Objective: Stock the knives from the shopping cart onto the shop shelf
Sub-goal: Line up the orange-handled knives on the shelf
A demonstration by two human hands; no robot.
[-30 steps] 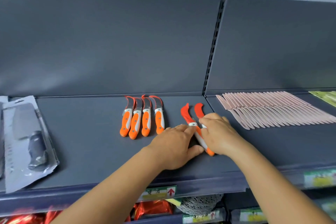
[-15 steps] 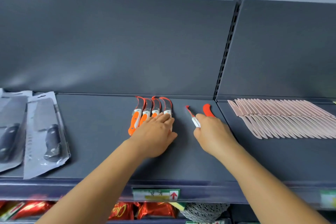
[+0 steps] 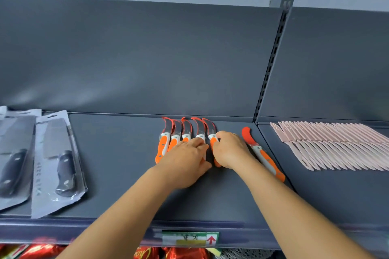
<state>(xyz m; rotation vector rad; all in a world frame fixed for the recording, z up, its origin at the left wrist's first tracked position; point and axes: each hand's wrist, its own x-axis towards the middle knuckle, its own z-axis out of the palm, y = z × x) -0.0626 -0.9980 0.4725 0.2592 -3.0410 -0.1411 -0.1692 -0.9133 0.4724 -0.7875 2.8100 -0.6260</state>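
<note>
Fingers (image 3: pixel 197 143) of left hand (image 3: pixel 185 162) flat and relaxed, resting on the handles in the row of curved knives (image 3: pixel 185 132). Right hand (image 3: pixel 229 149) curled round the handle of the fifth knife (image 3: pixel 211 135), at the row's right end. Sixth knife (image 3: pixel 263 153) loose just right of that hand, on the shelf (image 3: pixel 117 153). Packaged cleavers (image 3: pixel 56 162) far left; pink knives (image 3: pixel 336 143) on the neighbouring bay.

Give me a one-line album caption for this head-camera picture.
Both hands line up orange knives on the shelf; one knife lies apart.
</note>
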